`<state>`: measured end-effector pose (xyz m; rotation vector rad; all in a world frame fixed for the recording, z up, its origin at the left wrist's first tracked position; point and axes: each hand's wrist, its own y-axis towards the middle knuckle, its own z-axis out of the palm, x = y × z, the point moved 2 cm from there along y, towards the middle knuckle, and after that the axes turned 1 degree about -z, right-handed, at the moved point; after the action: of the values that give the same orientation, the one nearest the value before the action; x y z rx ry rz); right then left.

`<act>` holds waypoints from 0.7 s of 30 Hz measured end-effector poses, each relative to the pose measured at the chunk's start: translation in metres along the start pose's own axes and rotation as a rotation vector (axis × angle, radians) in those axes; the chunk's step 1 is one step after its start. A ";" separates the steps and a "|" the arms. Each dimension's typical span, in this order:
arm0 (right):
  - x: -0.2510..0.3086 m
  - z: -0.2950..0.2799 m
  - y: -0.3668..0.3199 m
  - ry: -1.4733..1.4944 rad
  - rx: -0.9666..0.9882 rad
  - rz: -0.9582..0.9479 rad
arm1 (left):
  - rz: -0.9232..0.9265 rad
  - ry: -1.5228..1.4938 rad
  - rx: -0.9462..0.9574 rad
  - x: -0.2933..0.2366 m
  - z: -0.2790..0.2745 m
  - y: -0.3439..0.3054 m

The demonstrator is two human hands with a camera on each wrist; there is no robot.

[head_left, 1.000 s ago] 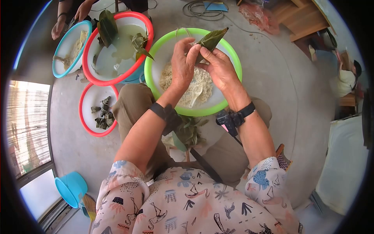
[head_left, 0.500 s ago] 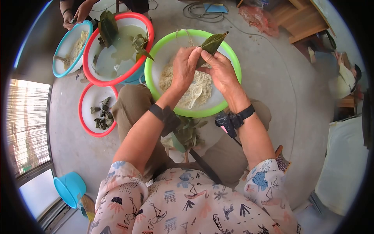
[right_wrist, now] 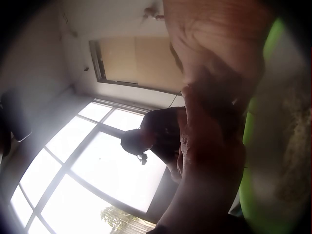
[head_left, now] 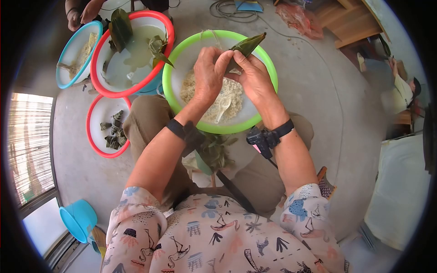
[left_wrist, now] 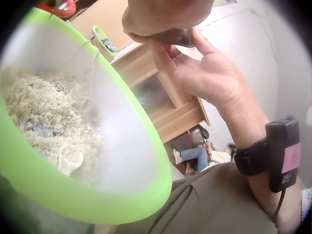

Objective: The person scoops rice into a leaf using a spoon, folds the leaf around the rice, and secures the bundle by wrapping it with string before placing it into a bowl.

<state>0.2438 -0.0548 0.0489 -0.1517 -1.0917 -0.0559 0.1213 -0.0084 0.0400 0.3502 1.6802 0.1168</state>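
Observation:
A green leaf packet (head_left: pixel 248 44), folded to a point that juts up and to the right, is held between both hands above the green-rimmed basin (head_left: pixel 269 68). My left hand (head_left: pixel 208 75) grips its near left side, with the thumb against the leaf. My right hand (head_left: pixel 257 79) pinches it from the right, thumb close to the left thumb; in the left wrist view the right palm (left_wrist: pixel 209 75) faces up under the dark leaf (left_wrist: pixel 178 37). Below the hands, rice (head_left: pixel 232 102) lies in the basin with a white spoon (head_left: pixel 223 109) on it. Both hands partly hide the packet.
At the left stand a red-rimmed basin (head_left: pixel 169 38) of water and leaves, a blue-rimmed basin (head_left: pixel 61 75), and a smaller red-rimmed basin (head_left: pixel 89 129) with several wrapped leaf packets (head_left: pixel 114 129). Loose leaves (head_left: pixel 214 152) lie between the knees. Another person's hands (head_left: pixel 86 13) show at the far left.
The leaf's top, broader half a second ago, now looks narrower and more folded. My left fingers have shifted slightly on the packet. The basins sit a little further left in view.

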 end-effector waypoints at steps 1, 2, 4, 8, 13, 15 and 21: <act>0.001 0.001 0.000 0.011 0.002 -0.007 | 0.050 0.047 -0.007 -0.001 -0.001 0.000; 0.001 0.001 0.000 0.022 0.005 -0.015 | 0.100 0.095 -0.014 -0.002 -0.001 0.000; 0.000 -0.002 0.000 0.032 0.013 -0.018 | 0.103 0.097 -0.013 -0.005 -0.002 -0.001; 0.000 -0.004 -0.001 0.049 0.002 -0.011 | 0.002 0.017 0.031 -0.004 0.001 -0.003; 0.000 -0.007 -0.004 0.017 -0.044 0.004 | 0.106 0.193 0.093 -0.002 0.001 -0.005; 0.000 -0.008 -0.005 0.010 -0.062 0.007 | 0.107 0.217 0.100 -0.001 0.002 -0.006; 0.002 -0.009 -0.007 -0.136 -0.166 0.020 | 0.078 0.140 0.064 0.002 0.007 -0.009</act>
<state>0.2516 -0.0627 0.0473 -0.3193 -1.2212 -0.1195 0.1262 -0.0168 0.0343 0.4642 1.8122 0.1487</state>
